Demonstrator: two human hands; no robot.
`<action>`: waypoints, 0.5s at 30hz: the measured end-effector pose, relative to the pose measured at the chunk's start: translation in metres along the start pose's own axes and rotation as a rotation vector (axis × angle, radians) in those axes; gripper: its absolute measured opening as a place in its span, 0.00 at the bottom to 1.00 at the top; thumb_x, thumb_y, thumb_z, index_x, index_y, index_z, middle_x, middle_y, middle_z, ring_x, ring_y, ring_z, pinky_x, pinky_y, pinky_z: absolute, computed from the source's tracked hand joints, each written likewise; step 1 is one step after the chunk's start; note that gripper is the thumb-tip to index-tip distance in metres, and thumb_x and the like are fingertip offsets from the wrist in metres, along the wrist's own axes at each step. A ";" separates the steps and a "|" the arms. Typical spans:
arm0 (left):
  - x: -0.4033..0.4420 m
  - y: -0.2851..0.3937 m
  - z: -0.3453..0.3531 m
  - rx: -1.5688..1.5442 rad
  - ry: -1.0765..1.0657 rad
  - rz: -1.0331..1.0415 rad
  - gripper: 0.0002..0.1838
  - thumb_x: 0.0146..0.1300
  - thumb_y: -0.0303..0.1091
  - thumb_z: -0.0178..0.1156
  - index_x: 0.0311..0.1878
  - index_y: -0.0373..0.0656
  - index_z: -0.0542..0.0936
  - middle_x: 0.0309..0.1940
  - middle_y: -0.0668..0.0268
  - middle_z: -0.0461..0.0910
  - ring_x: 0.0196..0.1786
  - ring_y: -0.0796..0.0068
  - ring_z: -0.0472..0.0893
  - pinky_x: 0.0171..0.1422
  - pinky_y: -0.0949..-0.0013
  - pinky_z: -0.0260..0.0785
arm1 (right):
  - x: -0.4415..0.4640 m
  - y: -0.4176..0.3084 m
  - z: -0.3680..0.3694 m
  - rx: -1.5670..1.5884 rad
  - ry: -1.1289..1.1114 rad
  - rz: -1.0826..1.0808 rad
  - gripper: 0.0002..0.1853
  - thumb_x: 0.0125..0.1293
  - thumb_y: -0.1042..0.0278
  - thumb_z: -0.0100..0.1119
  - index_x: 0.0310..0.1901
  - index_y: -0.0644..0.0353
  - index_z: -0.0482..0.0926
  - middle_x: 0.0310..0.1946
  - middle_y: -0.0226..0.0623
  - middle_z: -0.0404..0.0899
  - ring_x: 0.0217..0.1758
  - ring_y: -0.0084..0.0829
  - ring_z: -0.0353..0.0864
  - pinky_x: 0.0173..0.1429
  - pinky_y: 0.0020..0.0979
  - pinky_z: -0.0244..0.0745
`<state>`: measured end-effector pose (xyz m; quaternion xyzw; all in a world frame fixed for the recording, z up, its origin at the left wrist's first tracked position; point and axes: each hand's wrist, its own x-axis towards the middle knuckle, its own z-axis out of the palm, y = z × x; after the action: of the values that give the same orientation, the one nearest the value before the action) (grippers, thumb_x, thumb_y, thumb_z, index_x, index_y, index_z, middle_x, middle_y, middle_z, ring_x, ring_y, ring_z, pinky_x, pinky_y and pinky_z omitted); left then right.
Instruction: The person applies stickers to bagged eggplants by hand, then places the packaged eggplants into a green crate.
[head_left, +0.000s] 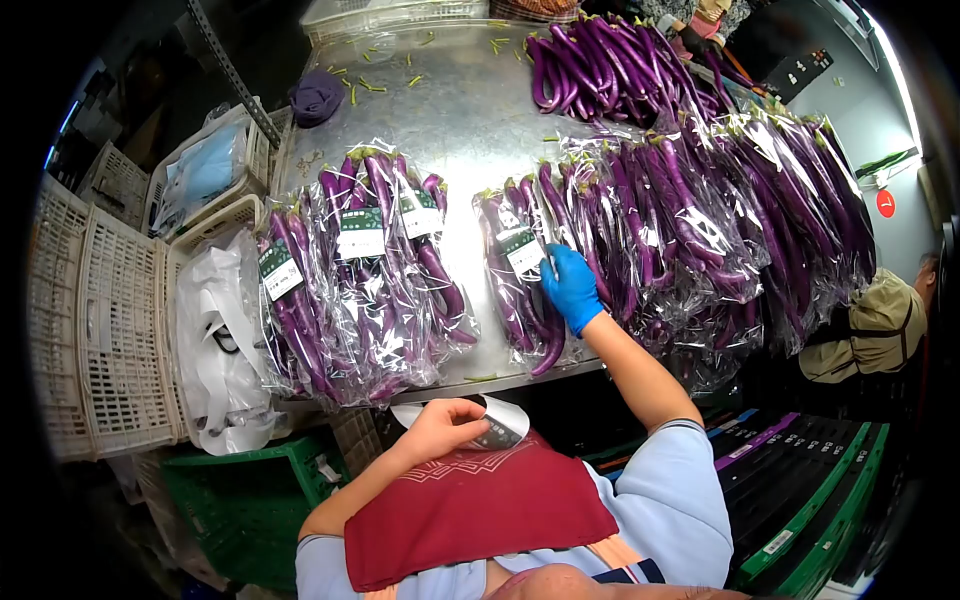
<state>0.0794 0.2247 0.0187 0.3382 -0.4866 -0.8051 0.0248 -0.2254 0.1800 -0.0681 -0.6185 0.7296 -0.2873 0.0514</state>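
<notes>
My left hand (445,430), bare, is closed on the edge of a label roll (508,422), white with dark printed labels, in front of my apron. On the metal table, my right hand (572,288) in a blue glove has its fingers together at the right edge of a green-and-white label (521,252). That label lies on a clear bag of eggplants (515,300); the fingertips are partly hidden. To the left lie several bagged eggplants with labels (362,235) on them. Right of my gloved hand is a heap of bagged eggplants (690,220) without visible labels.
Loose eggplants (610,65) are piled at the back right, near another person's gloved hand (693,40). A purple bundle (317,97) and stem scraps sit on the metal table (440,110). White crates (110,310) and plastic bags (222,340) stand left; a green crate (240,510) is below.
</notes>
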 end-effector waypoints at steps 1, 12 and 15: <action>0.001 -0.001 0.000 0.003 0.001 0.008 0.10 0.55 0.28 0.58 0.39 0.33 0.77 0.31 0.68 0.77 0.32 0.86 0.73 0.35 0.81 0.67 | 0.003 0.007 0.003 0.052 0.027 0.179 0.13 0.54 0.63 0.53 0.36 0.64 0.70 0.31 0.51 0.75 0.35 0.49 0.74 0.40 0.41 0.68; -0.004 -0.003 -0.006 0.007 -0.024 0.022 0.10 0.56 0.29 0.58 0.39 0.33 0.76 0.31 0.68 0.77 0.33 0.85 0.74 0.38 0.80 0.67 | 0.005 0.013 -0.010 1.076 -0.281 0.685 0.18 0.45 0.76 0.59 0.41 0.62 0.73 0.30 0.28 0.75 0.30 0.20 0.72 0.33 0.22 0.68; -0.008 0.001 -0.007 0.045 -0.036 0.085 0.11 0.55 0.30 0.59 0.40 0.33 0.76 0.31 0.69 0.76 0.33 0.86 0.72 0.37 0.81 0.66 | 0.023 -0.041 -0.086 1.039 -0.312 0.632 0.13 0.49 0.73 0.57 0.38 0.64 0.74 0.21 0.29 0.75 0.15 0.17 0.69 0.18 0.15 0.60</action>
<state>0.0892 0.2221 0.0216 0.3030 -0.5189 -0.7982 0.0425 -0.2316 0.1861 0.0294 -0.3019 0.6262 -0.4816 0.5337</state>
